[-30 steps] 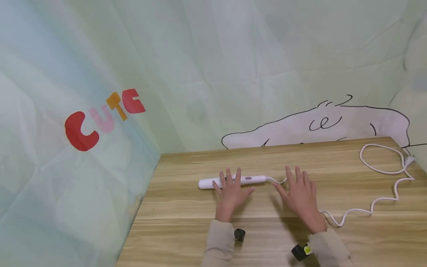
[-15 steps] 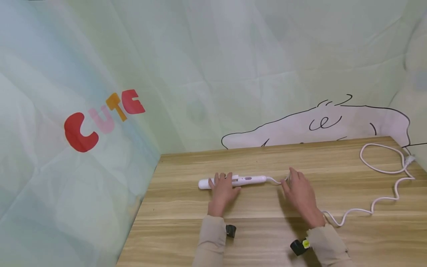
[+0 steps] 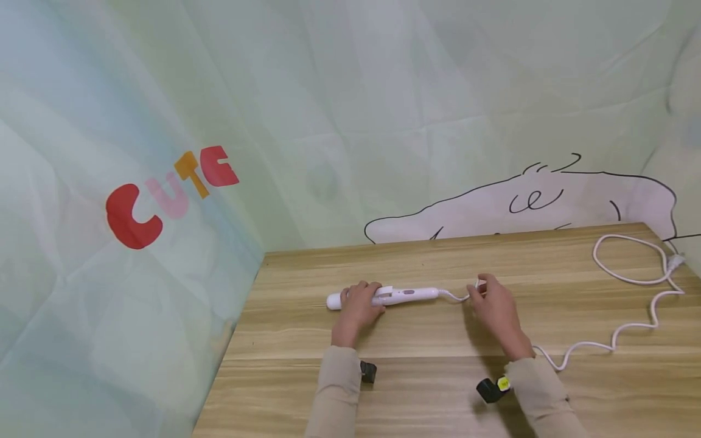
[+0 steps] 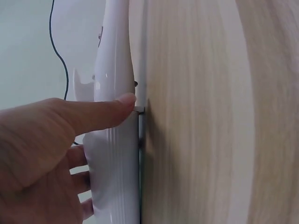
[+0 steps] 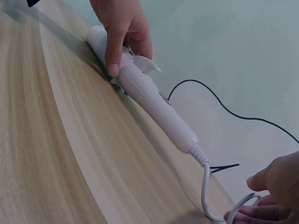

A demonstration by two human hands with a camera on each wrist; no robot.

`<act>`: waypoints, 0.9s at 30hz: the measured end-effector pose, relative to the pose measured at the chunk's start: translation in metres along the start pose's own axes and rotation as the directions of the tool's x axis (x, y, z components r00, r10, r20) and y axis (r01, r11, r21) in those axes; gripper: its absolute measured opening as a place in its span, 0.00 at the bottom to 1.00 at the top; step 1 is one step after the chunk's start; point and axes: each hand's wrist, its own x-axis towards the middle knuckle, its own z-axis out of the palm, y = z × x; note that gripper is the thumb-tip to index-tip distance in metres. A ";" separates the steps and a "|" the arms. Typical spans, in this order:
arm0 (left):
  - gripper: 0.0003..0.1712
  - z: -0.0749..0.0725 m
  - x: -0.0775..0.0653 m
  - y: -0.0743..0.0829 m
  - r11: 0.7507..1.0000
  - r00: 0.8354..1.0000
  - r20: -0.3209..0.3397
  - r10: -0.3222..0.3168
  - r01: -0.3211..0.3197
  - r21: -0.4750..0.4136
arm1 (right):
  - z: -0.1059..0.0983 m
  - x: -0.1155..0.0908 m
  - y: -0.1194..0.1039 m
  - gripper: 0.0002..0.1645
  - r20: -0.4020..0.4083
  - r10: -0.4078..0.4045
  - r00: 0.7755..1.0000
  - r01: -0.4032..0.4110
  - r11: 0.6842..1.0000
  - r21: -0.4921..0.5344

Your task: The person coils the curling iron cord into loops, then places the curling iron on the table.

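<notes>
A white curling iron lies lengthwise on the wooden table, its clip lever and grey switch facing up. My left hand grips its barrel near the left end. In the left wrist view, the thumb of that hand lies across the white body, the other fingers behind it. My right hand pinches the white power cord a short way from the handle. The right wrist view shows the cord looping up between thumb and fingers of this hand.
The rest of the cord runs wavy to the right, looping at the far right corner beside its plug. A printed cloth backdrop stands behind and left of the wooden table.
My left hand has moved left along the curling iron and its spread fingers have closed round the barrel. The right hand's fingers have drawn in and now hold the cord.
</notes>
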 end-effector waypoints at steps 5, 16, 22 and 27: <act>0.30 0.000 0.002 -0.004 1.000 1.000 0.006 0.025 -0.025 0.007 | 0.001 0.001 0.002 0.24 -0.014 0.061 0.998 -0.061 0.998 0.033; 0.27 -0.005 0.008 -0.008 0.990 0.992 0.029 0.122 -0.124 0.064 | 0.001 0.002 0.004 0.18 -0.004 0.093 0.996 -0.093 0.995 0.031; 0.26 -0.008 0.008 -0.011 0.982 0.984 0.043 0.174 -0.176 0.066 | 0.001 0.003 0.007 0.17 -0.013 0.065 0.998 -0.065 0.996 0.066; 0.28 -0.010 0.006 -0.013 0.980 0.980 0.057 0.192 -0.194 0.041 | 0.002 0.004 0.008 0.17 -0.034 0.033 0.999 -0.031 0.997 0.069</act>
